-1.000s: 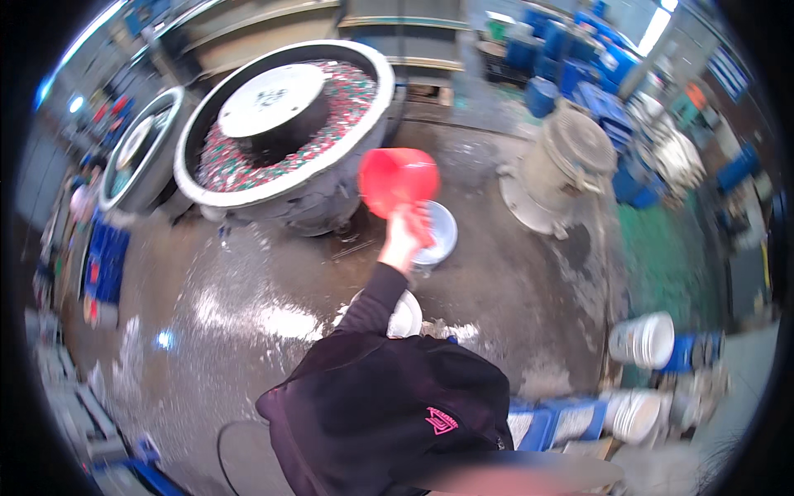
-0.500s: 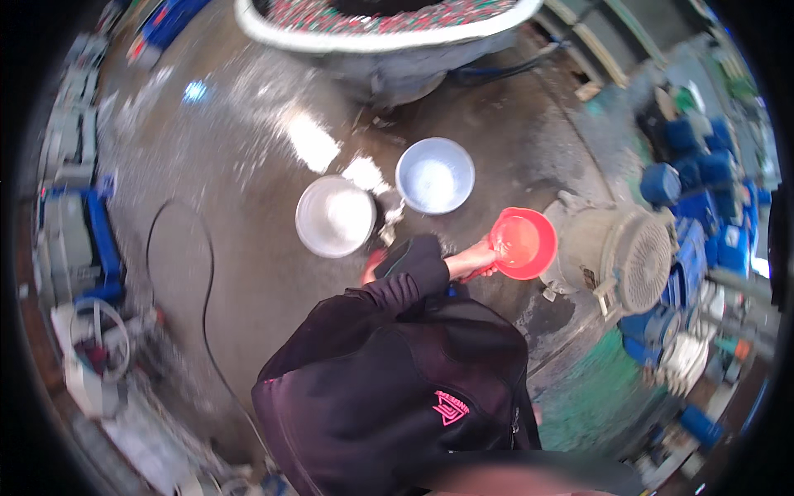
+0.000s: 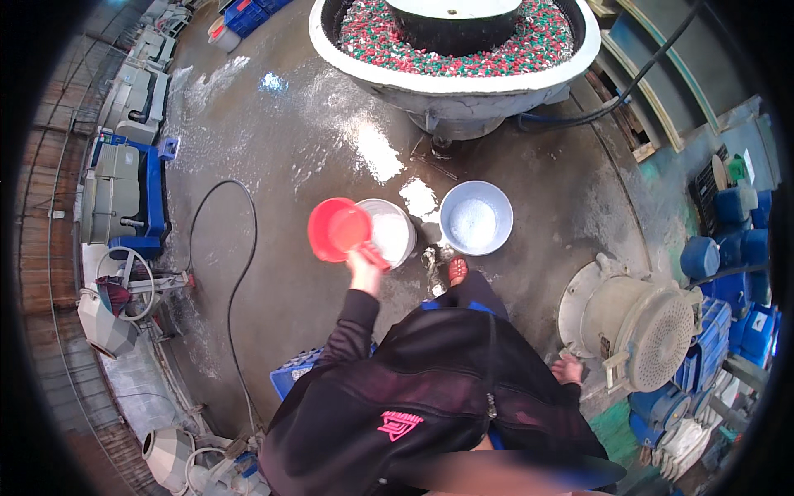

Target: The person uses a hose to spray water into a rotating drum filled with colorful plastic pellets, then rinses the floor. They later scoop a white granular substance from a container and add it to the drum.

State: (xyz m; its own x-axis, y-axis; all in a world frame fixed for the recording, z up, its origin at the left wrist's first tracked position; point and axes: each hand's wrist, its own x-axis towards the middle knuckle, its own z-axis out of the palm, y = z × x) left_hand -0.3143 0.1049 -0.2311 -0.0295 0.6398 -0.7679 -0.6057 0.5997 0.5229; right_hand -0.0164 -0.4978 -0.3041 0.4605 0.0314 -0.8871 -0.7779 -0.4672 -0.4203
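My left hand (image 3: pixel 362 269) is closed round the handle of a red dipper (image 3: pixel 337 231), out in front of me to the left. The dipper hangs over the left side of a white bucket (image 3: pixel 395 233) and hides part of it; whether anything is in the dipper I cannot make out. Right of that bucket stands a pale blue bucket (image 3: pixel 477 194) with a whitish inside. Low on my right side, my right hand (image 3: pixel 567 369) holds nothing, its fingers loosely apart, nearest to a beige round machine (image 3: pixel 608 322) with a perforated lid.
A big white-rimmed tub (image 3: pixel 463 83) of red, green and white pieces stands ahead. A black hose (image 3: pixel 252 240) loops over the wet floor at left. One blue crate (image 3: pixel 289 372) is by my left elbow. Blue drums (image 3: pixel 701 258) line the right side.
The red dipper has swung in my left hand from the right, beside the beige machine, across to the white bucket on the left. My right hand has come into clear view.
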